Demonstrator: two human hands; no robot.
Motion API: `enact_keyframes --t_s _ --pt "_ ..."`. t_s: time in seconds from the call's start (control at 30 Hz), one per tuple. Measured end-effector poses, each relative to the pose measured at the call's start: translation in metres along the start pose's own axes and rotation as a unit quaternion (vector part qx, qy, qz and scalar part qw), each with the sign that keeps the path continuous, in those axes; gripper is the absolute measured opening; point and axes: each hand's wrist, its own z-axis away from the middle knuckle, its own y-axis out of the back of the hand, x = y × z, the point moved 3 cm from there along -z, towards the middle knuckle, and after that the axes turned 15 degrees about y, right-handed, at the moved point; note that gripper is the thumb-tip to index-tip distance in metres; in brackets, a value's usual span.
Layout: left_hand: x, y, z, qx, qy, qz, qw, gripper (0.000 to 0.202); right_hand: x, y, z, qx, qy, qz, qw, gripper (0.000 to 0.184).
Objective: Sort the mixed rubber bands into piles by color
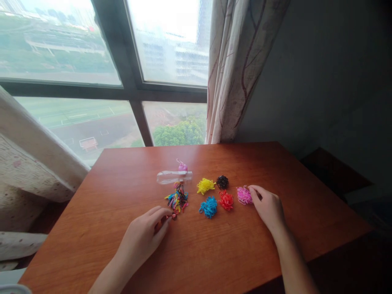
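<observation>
Head view: left hand (146, 229) at loose bands (174, 216) beside the mixed pile (177, 200), right hand (270, 209) at the pink pile (244, 195); whether either pinches anything, I can't tell. Between them on the table (122, 192) lie blue pile (209, 207), red pile (226, 200), yellow pile (206, 186) and black pile (222, 182), a clear container (168, 177) beyond

Wood table (196, 253), reddish brown, smooth top. Mixed pile (178, 200) of small coloured loops at left, clear container (170, 177) lying flat just beyond it, purple piece (183, 167) behind that. To the right: yellow pile (206, 186) and black pile (222, 182) farther back, blue pile (209, 207) and red pile (226, 200) nearer, pink pile (244, 195) rightmost.
</observation>
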Motion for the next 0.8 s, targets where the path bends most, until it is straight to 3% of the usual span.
enact_keyframes --t_s 0.13,0.27,0.53,0.8 --pt "0.000 0.005 0.000 0.010 0.019 -0.002 1.000 0.020 -0.025 0.005 -0.003 0.030 0.026 -0.026 0.999 0.030" --pt "-0.003 0.008 0.000 0.022 0.044 -0.016 0.999 0.020 -0.073 -0.001 0.001 0.041 0.083 -0.101 0.991 0.029" --pt "-0.004 0.004 0.000 0.001 0.045 -0.026 0.999 0.019 -0.168 -0.040 0.028 -0.062 0.153 -0.207 0.964 0.027" --pt "0.000 0.000 0.000 -0.019 0.043 -0.043 0.998 0.020 -0.197 -0.062 0.037 -0.137 0.157 -0.155 0.966 0.021"
